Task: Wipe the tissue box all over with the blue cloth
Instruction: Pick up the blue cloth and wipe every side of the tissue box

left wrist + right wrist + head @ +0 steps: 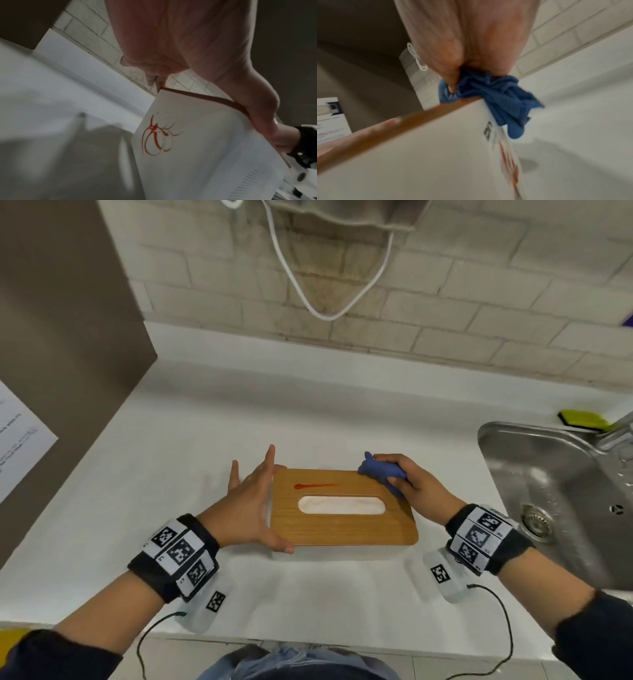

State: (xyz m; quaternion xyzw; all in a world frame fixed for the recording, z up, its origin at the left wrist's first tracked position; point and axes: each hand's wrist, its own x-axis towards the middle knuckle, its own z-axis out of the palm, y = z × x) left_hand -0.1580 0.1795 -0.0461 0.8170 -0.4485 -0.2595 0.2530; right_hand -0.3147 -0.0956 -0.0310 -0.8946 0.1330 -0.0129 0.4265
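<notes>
The tissue box (342, 508) is set mid-counter (171, 440), near its front edge. Its left end is braced by the flat, straight-fingered left hand (251, 503); the bunched blue cloth (380, 474) is gripped by the right hand (411, 484) at its far right corner.

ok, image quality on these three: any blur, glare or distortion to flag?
Head view: sharp, wide-angle bend in the wall tiles and counter edge; the red streak on the tissue box reads clearly. Left wrist view: dim, foreground counter smeared, red squiggle on the box side legible. Right wrist view: motion blur; only the blue cloth is fairly crisp.
</notes>
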